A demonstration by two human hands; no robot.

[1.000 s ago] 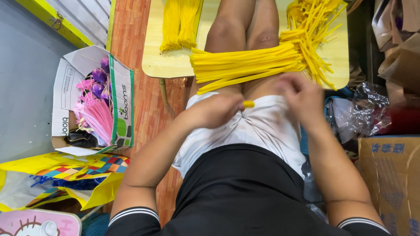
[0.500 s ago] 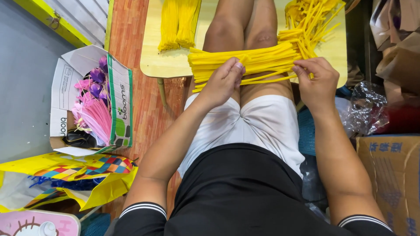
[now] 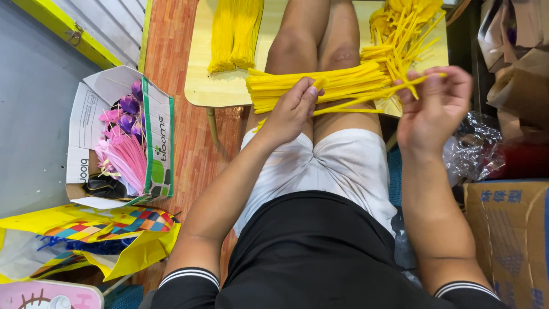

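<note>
Yellow stems (image 3: 320,86) span both thighs, left hand (image 3: 291,111) atop, right hand (image 3: 432,106) pinching one.

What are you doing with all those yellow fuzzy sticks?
A seated person has a bundle of yellow fuzzy sticks lying across their thighs. The left hand rests on the bundle and presses it down, while the right hand pinches a few sticks at the right end and lifts them clear. More yellow sticks lie on the small yellow table beyond the knees. An open cardboard box of pink and purple pieces sits on the floor to the left.
</note>
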